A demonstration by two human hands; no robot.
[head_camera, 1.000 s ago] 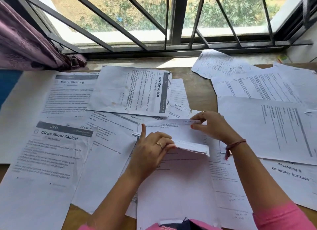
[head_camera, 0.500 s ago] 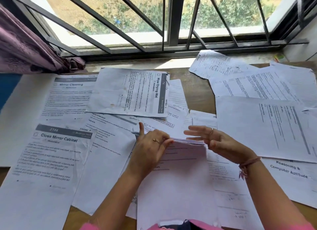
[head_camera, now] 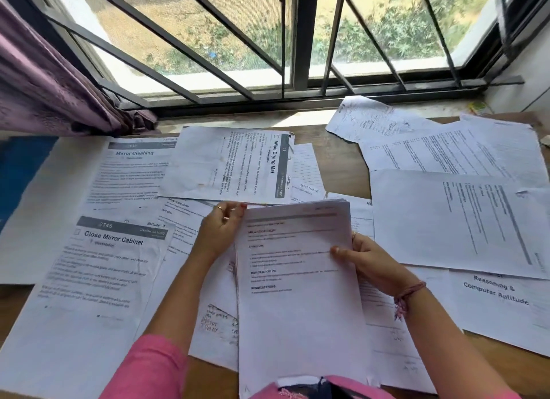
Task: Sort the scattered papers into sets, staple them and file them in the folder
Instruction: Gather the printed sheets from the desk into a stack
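**Squaring a gathered set before it meets the stapler**

A thin stack of sheets (head_camera: 297, 279) is held upright-tilted over the middle of the table (head_camera: 345, 166), its top page printed with short headed sections; the left hand (head_camera: 221, 230) pinches the stack at its upper left corner, fingers curled round the edge; the right hand (head_camera: 364, 260) has its grip clamped on the right edge about midway down, thumb lying across the face of the page. Several page edges show slightly staggered at the top right corner, so the set looks not yet squared.

Loose papers lie all around: the "Close Mirror Cabinet" sheet (head_camera: 98, 279) to the left, "Mirror Cleaning" sheet (head_camera: 131, 172) beyond it, the "Wipe Drying Mat" sheet (head_camera: 226, 166) turned sideways just past the stack, and the "Reasoning & Computer Aptitude" page (head_camera: 500, 297) to the right; no stapler or folder can be made out with certainty.

To do this step well, my judgement is: loosen both grips a little and tap the bottom edge on the table so the pages drop level; check that the headings belong together before fastening; keep one corner pinched firmly so nothing slips; a tight pinch on thin paper may crease it, and a stray sheet underneath could be picked up by mistake.
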